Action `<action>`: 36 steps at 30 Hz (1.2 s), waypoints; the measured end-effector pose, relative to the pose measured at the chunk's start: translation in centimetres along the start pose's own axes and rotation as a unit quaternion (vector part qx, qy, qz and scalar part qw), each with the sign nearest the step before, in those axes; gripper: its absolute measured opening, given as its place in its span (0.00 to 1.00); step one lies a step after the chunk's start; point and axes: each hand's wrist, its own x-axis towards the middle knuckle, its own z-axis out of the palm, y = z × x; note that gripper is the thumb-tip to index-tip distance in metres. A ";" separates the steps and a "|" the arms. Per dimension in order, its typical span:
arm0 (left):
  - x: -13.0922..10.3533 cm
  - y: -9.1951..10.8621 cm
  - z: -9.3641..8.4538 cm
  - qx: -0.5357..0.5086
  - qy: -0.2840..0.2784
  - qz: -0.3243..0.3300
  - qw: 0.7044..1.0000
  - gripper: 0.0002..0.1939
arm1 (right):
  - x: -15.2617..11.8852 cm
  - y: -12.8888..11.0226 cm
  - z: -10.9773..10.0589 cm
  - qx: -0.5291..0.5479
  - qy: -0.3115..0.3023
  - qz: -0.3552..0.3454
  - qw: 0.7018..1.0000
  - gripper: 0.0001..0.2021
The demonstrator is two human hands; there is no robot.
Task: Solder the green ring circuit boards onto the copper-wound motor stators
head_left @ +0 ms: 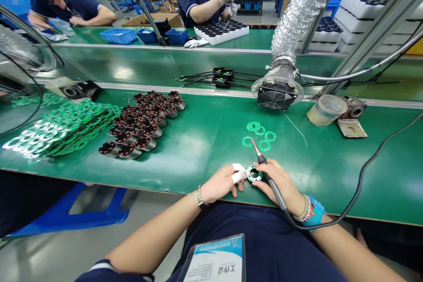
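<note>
Near the front edge of the green bench lies a round part with a green ring board (254, 173) on top. My left hand (225, 180), with white wraps on two fingers, touches its left side; whether those fingers grip anything is unclear. My right hand (280, 183) holds a soldering iron (271, 180), its tip pointing up and away, while thumb and fingertips rest around the right side of the round part. Just beyond are several loose green ring boards (265, 145).
Copper-wound motor cores (145, 130) stand in rows at left, beside heaped green boards (76, 125). A fan with a foil duct (276, 97), a tape roll (327, 110) and a sponge (352, 128) sit at back right. The iron's cable (360, 180) curves right. People work across the bench.
</note>
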 end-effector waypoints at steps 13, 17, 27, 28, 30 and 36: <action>0.2 0.2 0.0 0.107 0.069 0.022 0.992 0.07 | -0.2 -0.1 0.1 0.010 0.001 0.004 1.000 0.14; 0.4 0.2 0.0 -0.205 -0.014 -0.126 0.970 0.11 | -0.2 -0.1 0.3 0.005 0.009 0.001 1.000 0.13; 0.6 -1.0 -0.5 -0.231 0.028 -0.066 0.970 0.14 | -0.2 -0.1 0.2 0.012 0.005 0.001 1.000 0.13; 0.8 -0.9 -0.5 -0.237 0.027 -0.062 0.969 0.14 | -0.2 -0.1 0.2 0.014 0.006 -0.001 1.000 0.13; 1.1 -0.6 -0.5 -0.250 0.026 -0.052 0.966 0.14 | -0.1 -0.2 0.2 0.016 0.008 -0.003 1.000 0.13; 1.5 -0.2 0.5 -0.333 0.047 -0.060 0.940 0.16 | -0.1 -0.2 0.3 0.013 0.006 0.000 1.000 0.13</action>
